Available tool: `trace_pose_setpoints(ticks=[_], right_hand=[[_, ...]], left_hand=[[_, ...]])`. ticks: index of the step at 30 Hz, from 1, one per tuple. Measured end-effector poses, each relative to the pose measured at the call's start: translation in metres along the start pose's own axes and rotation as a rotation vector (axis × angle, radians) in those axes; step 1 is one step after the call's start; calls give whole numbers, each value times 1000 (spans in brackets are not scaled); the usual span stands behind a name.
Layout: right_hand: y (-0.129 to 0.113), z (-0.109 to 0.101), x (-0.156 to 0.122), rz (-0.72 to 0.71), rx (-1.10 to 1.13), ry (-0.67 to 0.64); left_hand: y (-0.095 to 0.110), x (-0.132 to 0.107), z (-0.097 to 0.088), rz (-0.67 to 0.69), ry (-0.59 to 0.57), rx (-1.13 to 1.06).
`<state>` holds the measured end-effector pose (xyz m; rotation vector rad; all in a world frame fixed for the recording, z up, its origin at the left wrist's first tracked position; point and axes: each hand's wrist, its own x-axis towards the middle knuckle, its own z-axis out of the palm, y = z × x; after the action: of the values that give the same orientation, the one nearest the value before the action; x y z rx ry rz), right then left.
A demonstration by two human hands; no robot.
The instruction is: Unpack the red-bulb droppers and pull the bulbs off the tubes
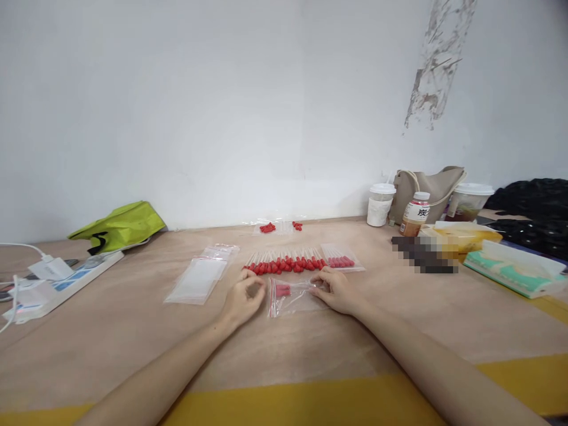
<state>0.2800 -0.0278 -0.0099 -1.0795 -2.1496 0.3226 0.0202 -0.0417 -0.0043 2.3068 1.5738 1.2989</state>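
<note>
A clear zip bag (297, 300) with a red seal line lies flat between my hands, with a few red-tipped pieces (282, 290) inside near its left end. My right hand (338, 290) has its thumb and fingers closed on the bag's right end. Just left of the bag, my left hand (244, 300) is curled with thumb and index finger together; what they hold, if anything, is too small to tell. Behind both hands runs a row of thin pale sticks with red tips (284, 264). A filled clear bag (344, 258) of similar sticks lies at the row's right end.
Flat zip bags (197, 278) lie to the left. More bagged red-tipped pieces (267, 228) sit by the wall. A power strip (73, 287) and green pouch (119, 226) are at left. Cup (380, 205), bottle (416, 214), handbag (437, 189) and tissue pack (510, 272) stand right.
</note>
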Motion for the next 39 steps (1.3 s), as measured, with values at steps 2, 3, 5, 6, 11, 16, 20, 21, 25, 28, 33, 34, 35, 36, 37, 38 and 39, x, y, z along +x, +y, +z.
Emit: trace_pose_setpoints(ticks=[2,3,5,6,11,16,20,21,25,28,33,34,35,36,37,38,39], right_hand=[[0,2,0,-2,-39,-32],[1,3,0,-5,-58,-45],[2,4,-1,-18,-80,-64],[2,5,-1,-26,-78,-70],[4,5,-1,-23,-37,-84],[4,5,-1,-10,-30,-79],[2,3,-2,12,-23,-84],[1,2,-2,16,-21,-87],[0,0,-2,27,-10,-95],[0,-1,-2,27,-5,-95],[1,0,-3,9,-12,-103],[0,0,-3,9,-13,-104],[0,-1,-2,9,-14,-105],[0,-1,-2,10,-13,-106],[-1,-1,-2,11,-11,-104],[-1,-1,-2,13,-8,-103],[-1,-1,-2,14,-5,-101]], left_hand=[[11,-7,4,6,-114,-27],[15,-8,5,-7,-167,-45],[20,-7,6,-6,-270,-90],[21,-5,6,8,-310,-111],[18,3,14,3,-374,-130],[13,2,21,7,-368,-71],[19,1,13,72,-363,-37],[21,1,11,81,-364,-26],[28,0,3,107,-381,-6],[28,-1,1,126,-401,10],[23,-3,-4,112,-456,114],[22,-3,-5,105,-462,96],[22,-3,-6,94,-469,66],[22,-3,-8,81,-478,33],[22,-3,-9,69,-486,0],[23,-3,-10,61,-492,-30],[23,-3,-11,56,-502,-58]])
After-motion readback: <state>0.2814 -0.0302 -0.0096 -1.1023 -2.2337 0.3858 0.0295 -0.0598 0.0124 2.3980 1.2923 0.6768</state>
